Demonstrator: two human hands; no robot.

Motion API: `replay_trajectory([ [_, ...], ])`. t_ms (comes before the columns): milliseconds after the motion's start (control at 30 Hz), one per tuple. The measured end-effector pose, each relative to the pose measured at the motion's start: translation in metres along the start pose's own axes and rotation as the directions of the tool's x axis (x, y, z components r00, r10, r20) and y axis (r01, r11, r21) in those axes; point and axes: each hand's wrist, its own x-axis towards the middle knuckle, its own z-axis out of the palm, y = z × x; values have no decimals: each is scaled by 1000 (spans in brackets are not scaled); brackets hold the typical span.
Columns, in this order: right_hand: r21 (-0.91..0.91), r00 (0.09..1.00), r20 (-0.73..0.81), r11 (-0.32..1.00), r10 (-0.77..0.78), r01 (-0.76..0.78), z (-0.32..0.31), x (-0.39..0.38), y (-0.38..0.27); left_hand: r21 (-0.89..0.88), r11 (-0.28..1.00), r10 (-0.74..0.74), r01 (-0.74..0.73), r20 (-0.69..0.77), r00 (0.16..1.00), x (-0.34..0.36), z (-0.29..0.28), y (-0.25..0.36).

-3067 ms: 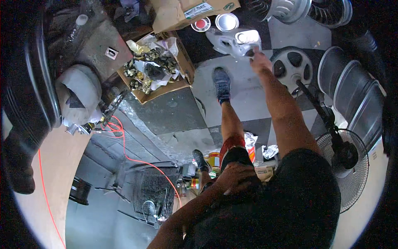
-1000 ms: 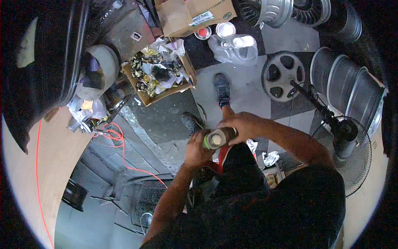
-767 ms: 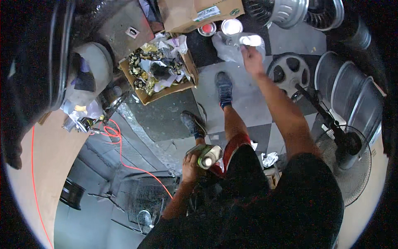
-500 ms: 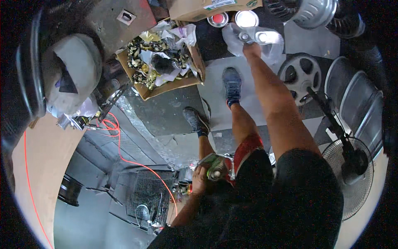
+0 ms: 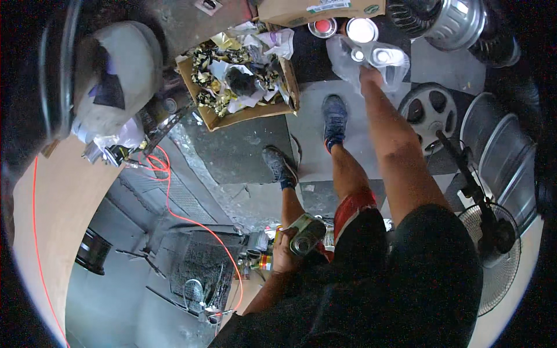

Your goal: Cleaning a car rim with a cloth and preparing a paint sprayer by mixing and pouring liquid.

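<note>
Grasping is confirmed at the left hand [image 5: 285, 250]: a spray can [image 5: 306, 234] is clenched beside the hip, its label unreadable. The right hand [image 5: 370, 73] is extended to a clear plastic bag [image 5: 348, 58] of tins on the floor, near the cardboard box [image 5: 241, 116] edge. Its fingers are hidden by the bag; closure cannot be determined.

A brown carton [image 5: 316, 8] with a white-and-green label [image 5: 336, 6] sat at top centre. Just left, an open cardboard box [image 5: 238, 81] held crumpled scraps. A clear plastic bag [image 5: 371, 61] of cans lay upper right. Low centre, a labelled can [image 5: 304, 235].
</note>
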Motion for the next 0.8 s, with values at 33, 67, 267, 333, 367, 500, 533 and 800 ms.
replay_trajectory([
  [33,112,997,14,990,80,-81,-1,-6,-4,2,1000,4,-3,-10,1000,-1,-3,1],
  [67,221,986,43,961,159,-164,1,-13,-8,-2,1000,-11,10,-26,1000,-4,-7,3],
  [267,-302,864,181,810,-470,503,33,41,26,38,999,-11,12,-34,999,-4,-5,0],
  [333,355,973,223,935,-64,-20,40,81,20,-96,993,-64,63,-9,998,-3,8,-7],
  [367,355,967,248,934,-56,-36,57,75,10,-193,969,-157,154,-3,988,-6,13,-12],
  [500,804,841,461,268,282,-531,70,64,-27,-265,940,-220,213,4,975,-11,20,-25],
  [533,789,818,493,244,296,-564,63,59,-33,-260,947,-198,191,1,980,-15,19,-26],
  [800,947,948,319,33,14,-320,-17,3,42,-60,994,-86,87,30,996,-1,1,19],
])
